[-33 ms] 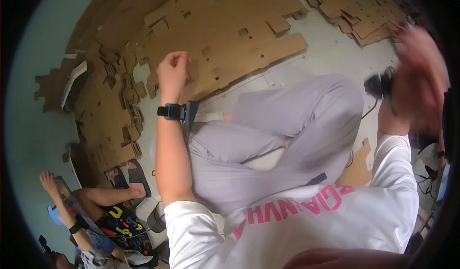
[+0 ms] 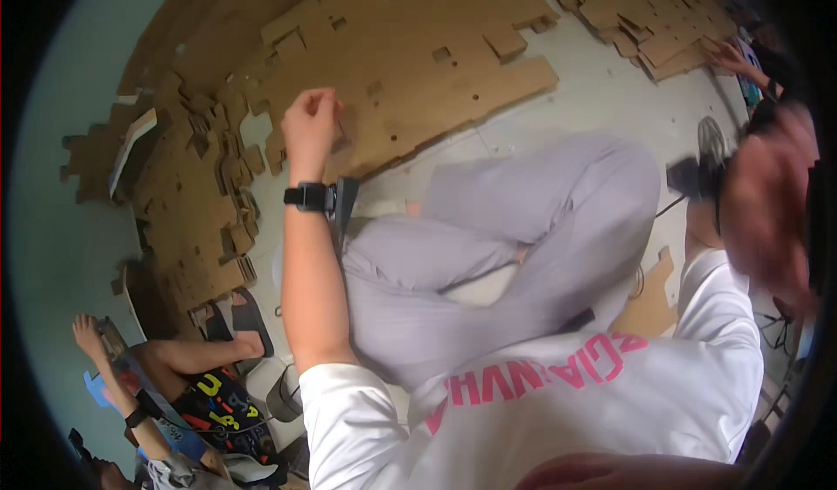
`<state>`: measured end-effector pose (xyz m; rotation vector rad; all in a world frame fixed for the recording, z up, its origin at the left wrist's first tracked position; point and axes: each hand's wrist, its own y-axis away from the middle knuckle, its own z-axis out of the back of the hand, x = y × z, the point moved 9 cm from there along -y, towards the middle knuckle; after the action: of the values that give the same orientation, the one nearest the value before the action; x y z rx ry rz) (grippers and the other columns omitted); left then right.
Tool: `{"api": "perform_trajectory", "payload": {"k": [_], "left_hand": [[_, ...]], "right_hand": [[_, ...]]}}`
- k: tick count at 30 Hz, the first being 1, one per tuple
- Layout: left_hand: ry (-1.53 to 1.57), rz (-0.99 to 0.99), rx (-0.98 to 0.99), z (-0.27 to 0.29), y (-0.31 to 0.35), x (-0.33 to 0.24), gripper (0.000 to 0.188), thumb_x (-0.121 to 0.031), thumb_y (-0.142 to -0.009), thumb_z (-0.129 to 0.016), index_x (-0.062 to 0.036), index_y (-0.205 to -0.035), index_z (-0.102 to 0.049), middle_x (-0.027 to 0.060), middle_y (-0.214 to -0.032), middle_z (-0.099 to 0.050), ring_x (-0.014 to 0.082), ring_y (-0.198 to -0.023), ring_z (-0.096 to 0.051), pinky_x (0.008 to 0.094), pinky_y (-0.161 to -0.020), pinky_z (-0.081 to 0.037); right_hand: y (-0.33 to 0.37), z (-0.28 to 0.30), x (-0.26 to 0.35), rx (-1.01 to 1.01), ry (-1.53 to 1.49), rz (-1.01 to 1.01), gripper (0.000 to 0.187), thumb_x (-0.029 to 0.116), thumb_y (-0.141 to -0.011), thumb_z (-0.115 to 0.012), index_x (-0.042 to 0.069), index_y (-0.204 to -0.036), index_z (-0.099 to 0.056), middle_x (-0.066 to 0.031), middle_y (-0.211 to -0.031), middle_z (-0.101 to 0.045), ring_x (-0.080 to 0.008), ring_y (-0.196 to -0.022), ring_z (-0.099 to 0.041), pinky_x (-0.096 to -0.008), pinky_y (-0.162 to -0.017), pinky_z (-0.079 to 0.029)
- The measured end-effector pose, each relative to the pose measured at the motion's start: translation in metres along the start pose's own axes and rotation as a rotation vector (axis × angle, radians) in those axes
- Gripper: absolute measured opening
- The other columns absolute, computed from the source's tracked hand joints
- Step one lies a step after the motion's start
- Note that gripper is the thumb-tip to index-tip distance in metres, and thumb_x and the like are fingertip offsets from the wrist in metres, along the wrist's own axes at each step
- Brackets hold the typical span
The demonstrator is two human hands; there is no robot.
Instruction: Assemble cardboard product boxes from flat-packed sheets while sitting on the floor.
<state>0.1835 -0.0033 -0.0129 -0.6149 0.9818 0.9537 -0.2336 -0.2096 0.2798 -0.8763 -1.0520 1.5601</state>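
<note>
My left hand (image 2: 309,131) is raised over the near left part of a large flat cardboard sheet (image 2: 418,63) with slots and small holes. Its fingers are bent together in a pinch, and whatever may be between them is hidden. A black strap with a small device (image 2: 310,197) circles that wrist. At the right rim, my right hand (image 2: 772,202) is smeared by motion, so its fingers cannot be read. Beside that wrist sits a dark boxy device (image 2: 683,176).
Stacked cut cardboard (image 2: 187,220) lies to the left, with more cardboard (image 2: 658,32) at the far right. Another person's hand (image 2: 732,57) touches that pile. A second person (image 2: 209,403) sits at the lower left. My crossed legs (image 2: 523,220) rest on the pale floor.
My right hand has swung nearer to me along the right rim. Another person's hand and dark sleeve now show at the far right. My left hand has barely shifted.
</note>
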Motion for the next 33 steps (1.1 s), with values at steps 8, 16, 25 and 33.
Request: {"api": "perform_trajectory", "payload": {"k": [8, 16, 25, 33], "left_hand": [[0.024, -0.031, -0.008, 0.005, 0.015, -0.022, 0.024, -0.021, -0.095, -0.064, 0.0006, -0.1, -0.073, 0.0065, -0.083, -0.075, 0.0133, -0.073, -0.07, 0.0275, -0.07, -0.055], [-0.064, -0.136, 0.035, 0.009, 0.029, -0.037, 0.026, -0.02, -0.096, -0.065, 0.0022, -0.109, -0.071, 0.009, -0.091, -0.075, 0.0132, -0.075, -0.07, 0.0268, -0.069, -0.055], [-0.384, -0.245, -0.116, 0.023, 0.019, -0.046, 0.028, -0.031, -0.089, -0.064, -0.0083, -0.101, -0.076, 0.0111, -0.092, -0.076, 0.0296, -0.088, -0.072, 0.0392, -0.081, -0.055], [-0.98, -0.167, 0.038, 0.086, -0.01, -0.064, 0.032, -0.034, -0.085, -0.069, -0.0054, -0.097, -0.077, 0.0188, -0.09, -0.073, 0.0367, -0.092, -0.071, 0.0433, -0.081, -0.056]], "right_hand": [[0.013, 0.002, 0.149, 0.284, -0.391, 0.044, 0.021, 0.014, -0.103, -0.041, 0.001, -0.117, -0.05, -0.0121, -0.099, -0.061, -0.02, -0.083, -0.062, -0.029, -0.071, -0.054], [0.011, -0.018, 0.188, 0.316, -0.488, 0.011, 0.018, 0.01, -0.099, -0.045, 0.0, -0.112, -0.054, -0.0107, -0.095, -0.062, -0.0179, -0.081, -0.063, -0.0287, -0.069, -0.054], [-0.001, -0.048, 0.174, 0.271, -0.549, -0.011, 0.016, 0.005, -0.095, -0.048, -0.001, -0.106, -0.059, -0.0091, -0.09, -0.064, -0.0156, -0.079, -0.064, -0.0284, -0.068, -0.053], [0.014, -0.101, 0.035, -0.053, -0.513, -0.197, 0.014, 0.001, -0.092, -0.052, -0.002, -0.101, -0.063, -0.0077, -0.086, -0.066, -0.0135, -0.078, -0.065, -0.0281, -0.066, -0.053]]}}
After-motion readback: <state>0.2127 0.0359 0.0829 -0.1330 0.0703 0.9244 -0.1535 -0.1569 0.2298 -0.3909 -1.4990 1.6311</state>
